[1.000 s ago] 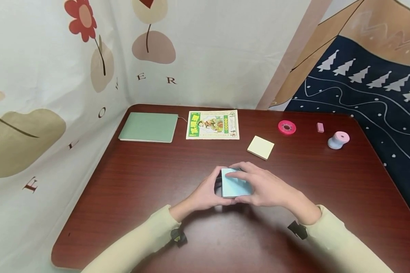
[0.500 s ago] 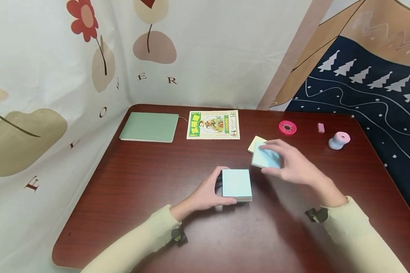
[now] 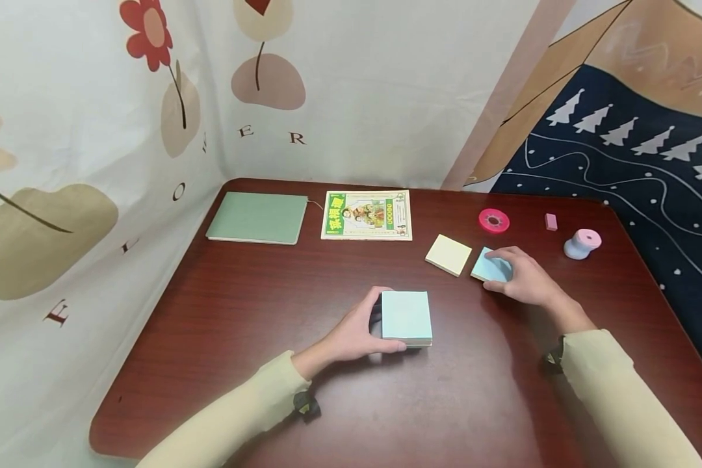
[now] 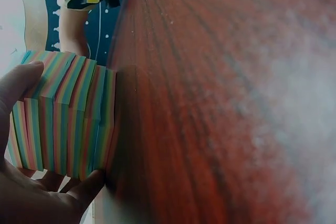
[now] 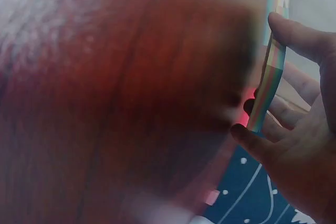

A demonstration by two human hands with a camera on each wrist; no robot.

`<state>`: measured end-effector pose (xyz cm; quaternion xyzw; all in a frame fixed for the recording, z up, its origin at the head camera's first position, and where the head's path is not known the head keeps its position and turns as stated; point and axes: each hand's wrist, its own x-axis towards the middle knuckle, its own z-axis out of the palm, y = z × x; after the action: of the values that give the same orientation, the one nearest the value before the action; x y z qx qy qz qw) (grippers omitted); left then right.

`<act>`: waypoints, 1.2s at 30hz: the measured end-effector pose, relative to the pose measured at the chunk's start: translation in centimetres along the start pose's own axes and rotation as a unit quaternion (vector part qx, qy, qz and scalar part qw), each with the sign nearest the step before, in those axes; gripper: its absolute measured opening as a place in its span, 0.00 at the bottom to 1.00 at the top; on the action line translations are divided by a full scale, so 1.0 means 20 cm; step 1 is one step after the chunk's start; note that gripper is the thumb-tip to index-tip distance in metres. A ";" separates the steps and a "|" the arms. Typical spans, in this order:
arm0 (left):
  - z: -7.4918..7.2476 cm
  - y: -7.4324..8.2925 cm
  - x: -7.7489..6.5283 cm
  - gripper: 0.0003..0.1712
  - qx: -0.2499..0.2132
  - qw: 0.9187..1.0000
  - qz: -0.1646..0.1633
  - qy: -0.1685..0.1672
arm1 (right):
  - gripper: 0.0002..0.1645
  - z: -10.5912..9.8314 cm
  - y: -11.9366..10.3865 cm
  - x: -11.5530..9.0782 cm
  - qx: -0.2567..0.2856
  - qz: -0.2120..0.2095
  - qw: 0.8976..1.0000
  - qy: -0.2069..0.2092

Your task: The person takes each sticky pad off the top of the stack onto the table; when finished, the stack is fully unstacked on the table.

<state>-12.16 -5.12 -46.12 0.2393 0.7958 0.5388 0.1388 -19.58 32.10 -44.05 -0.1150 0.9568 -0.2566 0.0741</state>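
Note:
My left hand (image 3: 351,333) grips a tall stack of sticky note pads (image 3: 406,315) from its left side, thumb at the near side. The top sheet is light blue. Striped, multicoloured edges of several pads show in the left wrist view, where the stack (image 4: 63,114) stands on the table. Farther right, my right hand (image 3: 529,279) pinches one thin sticky note pad (image 3: 489,266) with a light blue top. Thumb and fingertips hold this pad (image 5: 270,82) by its edges in the right wrist view. Whether it touches the table I cannot tell. A pale yellow sticky note pad (image 3: 448,255) lies just left of it.
On the dark red table (image 3: 257,292), a green notebook (image 3: 257,218) and an illustrated booklet (image 3: 366,215) lie at the back. Toward the back right are a pink round object (image 3: 494,221), a small pink block (image 3: 551,222) and a pink-and-white spool-shaped object (image 3: 582,244). Curtains hang behind.
My right hand has lifted a thin blue-topped pad off the stack, carried it right past the yellow pad and lowered it. My left hand has stayed on the stack.

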 end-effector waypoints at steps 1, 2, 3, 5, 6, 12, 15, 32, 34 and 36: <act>0.00 0.00 0.00 0.48 0.000 1.000 0.000 -0.001 | 0.41 0.01 0.01 0.01 -0.001 0.002 1.000 -0.002; 0.00 0.00 0.00 0.48 -0.001 1.000 0.000 -0.001 | 0.41 0.01 0.01 0.01 -0.002 0.003 1.000 -0.003; 0.00 0.00 0.00 0.48 -0.001 1.000 -0.001 -0.001 | 0.41 0.02 0.02 0.02 -0.004 0.003 1.000 -0.005; 0.00 0.00 0.00 0.47 -0.004 1.000 0.001 -0.001 | 0.42 0.02 0.02 0.02 -0.005 0.003 1.000 -0.010; 0.00 0.00 0.00 0.47 -0.005 1.000 0.001 -0.001 | 0.42 0.02 0.02 0.03 -0.005 0.003 1.000 -0.013; 0.00 0.00 0.00 0.48 0.000 1.000 -0.004 -0.003 | 0.42 0.01 0.01 0.02 -0.003 0.002 1.000 -0.028; 0.00 0.00 0.00 0.48 0.001 1.000 -0.006 -0.003 | 0.43 0.01 -0.01 0.02 -0.008 0.002 0.999 -0.031; 0.00 0.00 0.00 0.49 0.005 1.000 -0.003 0.001 | 0.37 -0.02 -0.44 -0.07 0.020 -0.149 0.989 0.005; 0.00 0.00 0.00 0.50 0.004 1.000 -0.003 0.001 | 0.37 0.00 -0.53 -0.09 0.023 -0.177 0.984 -0.006; 0.00 0.00 0.00 0.50 0.003 1.000 -0.004 -0.002 | 0.37 0.03 -0.61 -0.12 0.025 -0.205 0.978 -0.021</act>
<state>-12.16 -5.08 -46.04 0.2377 0.7982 0.5351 0.1413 -14.87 22.25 -38.14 -0.3126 0.9041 -0.2880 0.0429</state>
